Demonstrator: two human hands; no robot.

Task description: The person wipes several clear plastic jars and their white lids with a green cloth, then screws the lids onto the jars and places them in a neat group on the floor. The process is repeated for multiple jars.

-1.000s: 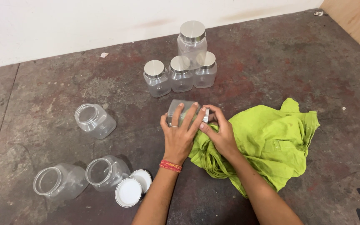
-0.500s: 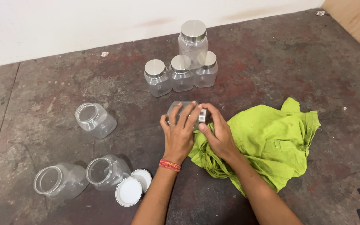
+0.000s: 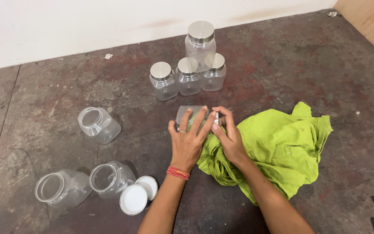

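Lying on its side on the dark concrete floor (image 3: 308, 56), a clear plastic jar (image 3: 186, 113) is pinned under the left hand (image 3: 188, 139), whose spread fingers clamp over its body, while the right hand (image 3: 229, 138) closes its fingers round the metal lid (image 3: 215, 118) at the jar's end. Both hands meet at the jar, just beside a crumpled green cloth (image 3: 278, 149) that touches the right wrist. Behind stand four lidded jars (image 3: 190, 69) in a cluster; to the left lie three open jars (image 3: 98, 125) and two loose lids (image 3: 138, 195).
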